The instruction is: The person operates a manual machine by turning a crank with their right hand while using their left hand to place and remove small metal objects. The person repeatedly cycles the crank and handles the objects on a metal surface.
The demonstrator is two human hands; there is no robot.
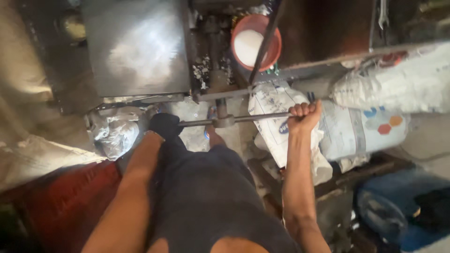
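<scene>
While lying level, left to right: steel handle bar [234, 119] | right hand [304, 115] fisted round one end | left hand [164, 125], gloved, clenched on other

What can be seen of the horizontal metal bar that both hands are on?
The metal bar is a thin, dull grey rod lying roughly level, passing through a thicker collar on an upright shaft. The right hand is closed around its right end; the left hand, dark as if gloved, covers its left end. White printed sacks lie behind it.
</scene>
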